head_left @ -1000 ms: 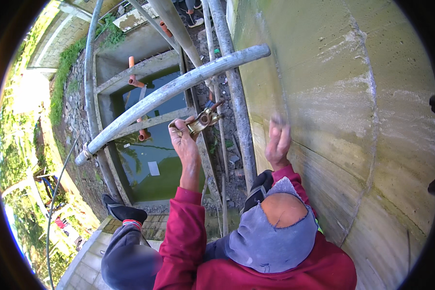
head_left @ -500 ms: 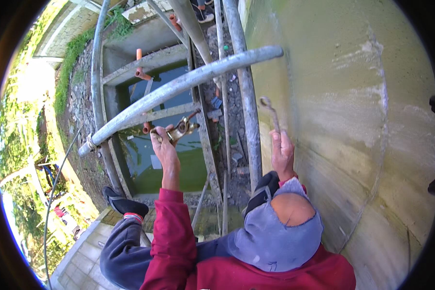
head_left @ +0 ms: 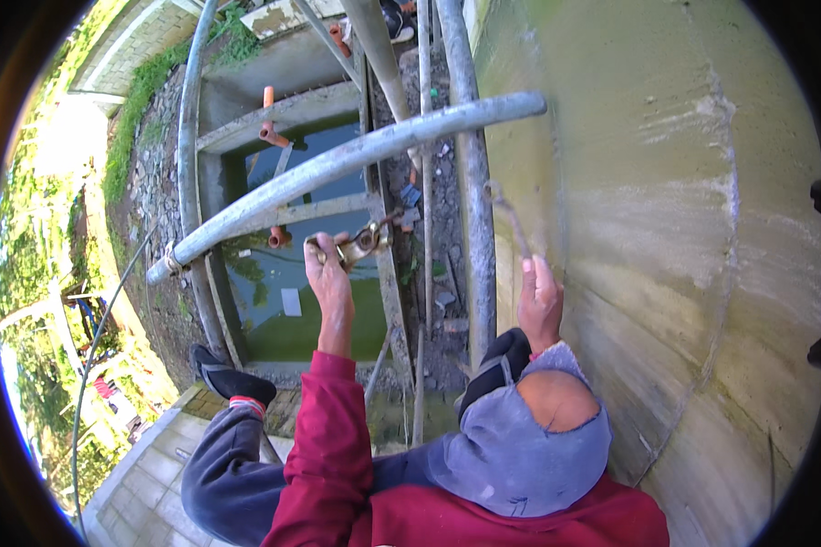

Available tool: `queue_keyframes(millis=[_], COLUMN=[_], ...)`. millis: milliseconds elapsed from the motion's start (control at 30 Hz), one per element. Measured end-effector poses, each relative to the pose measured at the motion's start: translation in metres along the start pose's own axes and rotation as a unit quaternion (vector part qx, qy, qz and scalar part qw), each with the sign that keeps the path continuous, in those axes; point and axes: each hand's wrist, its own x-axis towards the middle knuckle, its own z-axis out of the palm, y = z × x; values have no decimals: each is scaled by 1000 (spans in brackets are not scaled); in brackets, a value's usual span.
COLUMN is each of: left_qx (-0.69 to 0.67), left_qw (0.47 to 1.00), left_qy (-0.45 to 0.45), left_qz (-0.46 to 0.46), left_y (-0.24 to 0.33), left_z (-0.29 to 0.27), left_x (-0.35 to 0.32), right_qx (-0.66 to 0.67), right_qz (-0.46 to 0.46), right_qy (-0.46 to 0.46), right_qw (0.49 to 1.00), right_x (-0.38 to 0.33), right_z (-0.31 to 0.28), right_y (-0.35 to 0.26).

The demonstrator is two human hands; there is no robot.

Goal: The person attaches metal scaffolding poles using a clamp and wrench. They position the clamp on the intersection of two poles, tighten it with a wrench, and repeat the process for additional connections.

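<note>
Beside the greenish wall [head_left: 648, 182], below the long pipe [head_left: 365, 150] as we look, our left hand [head_left: 330, 287] and right hand [head_left: 541, 305] both grip: the left a brassy clamp [head_left: 351, 253], just shifted rightward, the right a blurred wrench [head_left: 517, 228], nearer it now but apart, so probably not turning it.

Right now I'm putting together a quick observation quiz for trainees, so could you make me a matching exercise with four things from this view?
Things:
1. Metal clamp
2. Wrench
3. Long grey pipe
4. Left sleeve

Places or colours:
A. Dark red
B. Held in the right hand
C. Held in the left hand
D. Crosses the view of the water

Right pairs: 1-C, 2-B, 3-D, 4-A.
</note>
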Motion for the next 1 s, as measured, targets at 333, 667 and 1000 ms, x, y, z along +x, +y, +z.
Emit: queue_keyframes(millis=[333,667,1000], left_qx=[-32,-52,-16], left_qw=[999,998,999], left_qy=[8,31,43], left_qz=[19,10,-20], left_y=[-12,-20,-29], left_z=[-10,-15,-21], left_x=[11,14,12], right_qx=[45,500,553], right_qz=[-68,347,456], right_qy=[28,-421,-250], right_qw=[996,673,651], right_x=[-1,0,-21], right_z=[-1,10,31], right_y=[-17,-23,-15])
